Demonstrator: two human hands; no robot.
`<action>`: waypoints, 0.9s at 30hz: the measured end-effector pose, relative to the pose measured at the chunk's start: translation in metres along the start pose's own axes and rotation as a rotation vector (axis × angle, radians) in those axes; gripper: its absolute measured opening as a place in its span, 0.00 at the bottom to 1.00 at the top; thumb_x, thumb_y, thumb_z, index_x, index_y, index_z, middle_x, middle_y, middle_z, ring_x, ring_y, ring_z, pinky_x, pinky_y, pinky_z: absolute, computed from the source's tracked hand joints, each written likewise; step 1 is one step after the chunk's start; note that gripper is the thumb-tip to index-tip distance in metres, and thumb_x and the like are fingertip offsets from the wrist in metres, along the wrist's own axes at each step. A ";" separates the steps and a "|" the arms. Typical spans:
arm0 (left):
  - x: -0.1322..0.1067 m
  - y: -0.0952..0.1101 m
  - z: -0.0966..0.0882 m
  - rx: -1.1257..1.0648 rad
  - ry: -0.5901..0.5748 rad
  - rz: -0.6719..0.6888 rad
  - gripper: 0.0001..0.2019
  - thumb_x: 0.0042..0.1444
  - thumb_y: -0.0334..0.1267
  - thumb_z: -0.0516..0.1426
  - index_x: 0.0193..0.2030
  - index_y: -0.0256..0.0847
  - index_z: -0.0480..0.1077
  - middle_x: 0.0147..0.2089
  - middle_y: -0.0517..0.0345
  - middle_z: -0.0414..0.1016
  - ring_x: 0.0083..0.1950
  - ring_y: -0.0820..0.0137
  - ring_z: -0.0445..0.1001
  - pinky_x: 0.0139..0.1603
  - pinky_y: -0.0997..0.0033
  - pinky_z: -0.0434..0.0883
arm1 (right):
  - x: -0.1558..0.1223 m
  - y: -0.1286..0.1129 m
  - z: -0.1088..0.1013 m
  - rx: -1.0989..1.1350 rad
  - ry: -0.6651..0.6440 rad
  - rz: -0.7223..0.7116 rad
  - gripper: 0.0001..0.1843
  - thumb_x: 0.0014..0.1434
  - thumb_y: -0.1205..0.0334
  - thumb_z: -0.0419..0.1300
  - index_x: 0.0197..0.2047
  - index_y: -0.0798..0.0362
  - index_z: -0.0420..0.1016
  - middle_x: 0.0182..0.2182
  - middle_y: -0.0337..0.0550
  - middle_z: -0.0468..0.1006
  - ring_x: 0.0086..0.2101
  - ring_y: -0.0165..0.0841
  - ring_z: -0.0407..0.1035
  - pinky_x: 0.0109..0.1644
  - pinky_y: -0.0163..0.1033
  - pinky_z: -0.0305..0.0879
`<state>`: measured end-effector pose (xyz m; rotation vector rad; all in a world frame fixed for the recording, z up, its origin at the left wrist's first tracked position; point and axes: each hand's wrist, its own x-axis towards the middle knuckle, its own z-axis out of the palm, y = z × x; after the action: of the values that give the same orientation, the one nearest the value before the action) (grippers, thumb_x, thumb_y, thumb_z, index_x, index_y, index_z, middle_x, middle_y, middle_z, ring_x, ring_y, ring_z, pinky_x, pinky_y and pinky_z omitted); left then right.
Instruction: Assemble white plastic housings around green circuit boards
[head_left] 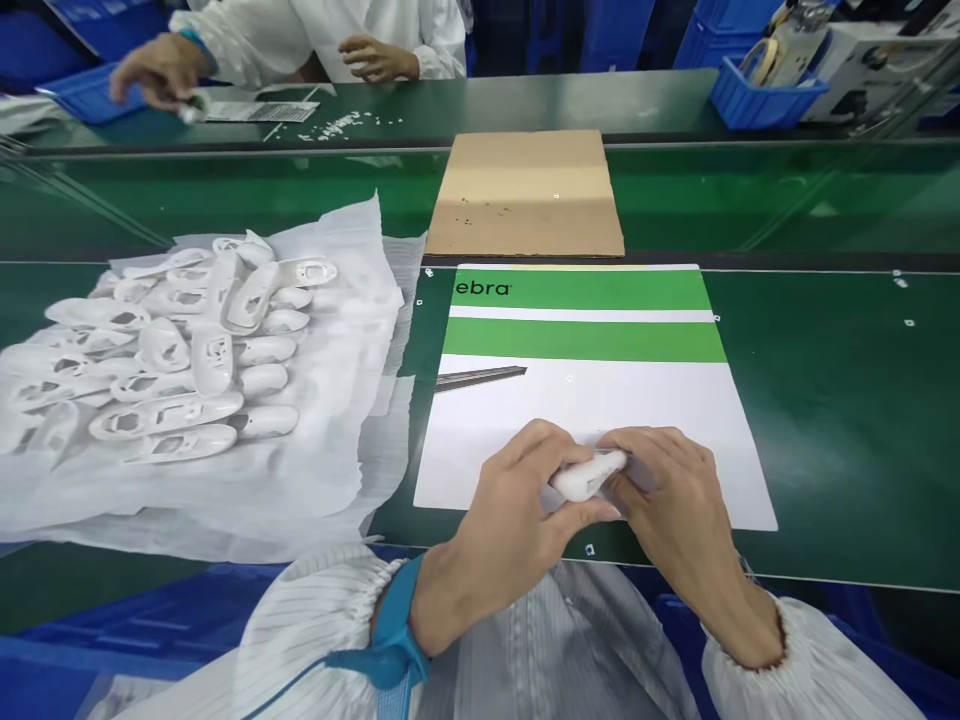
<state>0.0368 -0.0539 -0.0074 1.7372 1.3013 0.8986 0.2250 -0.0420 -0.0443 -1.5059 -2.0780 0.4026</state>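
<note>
Both my hands meet over the near edge of a white and green printed sheet (585,340). My left hand (517,510) and my right hand (667,500) are both closed round one white plastic shell (589,475), which lies sideways between my fingers. A pair of grey tweezers (480,377) rests on the sheet, up and to the left of my hands. To the left, a pile of several similar white plastic shells (180,350) lies on white foam wrap (330,480).
A brown cardboard piece (525,190) lies beyond the sheet on the green conveyor (840,400). Across the belt, another person's hands (157,70) work near small white parts (337,125). A blue bin (765,95) stands at the far right.
</note>
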 end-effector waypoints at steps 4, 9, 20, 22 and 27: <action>0.000 0.002 0.001 -0.006 0.018 0.002 0.14 0.55 0.46 0.65 0.45 0.42 0.74 0.43 0.56 0.73 0.42 0.69 0.73 0.42 0.68 0.74 | -0.002 -0.004 0.002 0.005 -0.002 -0.002 0.10 0.61 0.63 0.61 0.47 0.46 0.74 0.41 0.41 0.81 0.43 0.43 0.72 0.48 0.50 0.60; 0.025 -0.004 -0.020 0.125 -0.129 -0.047 0.20 0.54 0.47 0.66 0.51 0.44 0.71 0.50 0.55 0.75 0.52 0.65 0.74 0.52 0.64 0.75 | 0.014 0.001 -0.017 -0.002 0.019 -0.152 0.13 0.63 0.63 0.61 0.51 0.46 0.73 0.45 0.44 0.81 0.45 0.39 0.73 0.49 0.47 0.63; 0.023 -0.082 -0.043 0.809 0.032 0.128 0.24 0.68 0.45 0.50 0.68 0.43 0.57 0.71 0.51 0.61 0.70 0.54 0.60 0.67 0.46 0.62 | 0.234 0.090 -0.137 -0.081 -0.411 0.373 0.24 0.55 0.45 0.63 0.44 0.58 0.82 0.34 0.45 0.81 0.29 0.29 0.72 0.35 0.39 0.63; 0.019 -0.082 -0.041 0.823 0.054 0.126 0.24 0.68 0.45 0.49 0.69 0.44 0.57 0.71 0.52 0.61 0.70 0.55 0.60 0.66 0.47 0.63 | 0.258 0.100 -0.121 -0.122 -0.223 0.442 0.31 0.65 0.45 0.49 0.52 0.63 0.77 0.40 0.47 0.79 0.35 0.29 0.73 0.40 0.40 0.64; 0.019 -0.082 -0.043 0.833 0.081 0.130 0.24 0.68 0.46 0.50 0.69 0.45 0.58 0.70 0.53 0.62 0.69 0.55 0.63 0.65 0.47 0.65 | 0.280 0.110 -0.075 -0.237 -0.025 0.523 0.18 0.65 0.54 0.59 0.56 0.52 0.70 0.54 0.47 0.72 0.49 0.37 0.71 0.51 0.49 0.72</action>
<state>-0.0314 -0.0138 -0.0589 2.4488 1.7861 0.5114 0.2894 0.2522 0.0276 -2.2009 -1.7745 0.3724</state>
